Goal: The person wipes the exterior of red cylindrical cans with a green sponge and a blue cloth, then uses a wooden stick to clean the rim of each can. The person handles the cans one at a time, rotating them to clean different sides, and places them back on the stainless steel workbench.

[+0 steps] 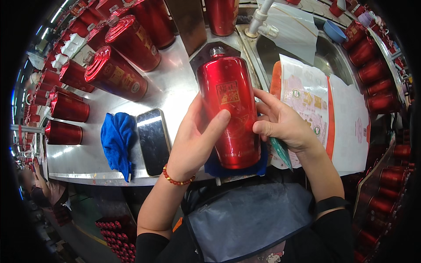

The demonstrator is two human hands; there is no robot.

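A glossy red bottle [230, 127] with a gold square emblem and a clear neck stands out in front of me, its neck pointing away. My left hand [199, 127] is closed around its left side, thumb across the front. My right hand [283, 120] grips the right side, thumb and fingers against the edge. From under the right hand sticks a flat, pointed green piece [280, 152]; how it is held is hidden. Blue cloth [259, 168] shows beneath the bottle's base. Printed decal sheets [307, 94] lie just right of the right hand.
On the metal table [98, 164] lie a crumpled blue cloth [117, 142] and a dark phone [153, 142]. Several red bottles [116, 74] stand at left. A sink [333, 63] with a tap [259, 22] is at the back right, near a blue bowl [334, 31]. Racked red bottles [383, 101] line the right.
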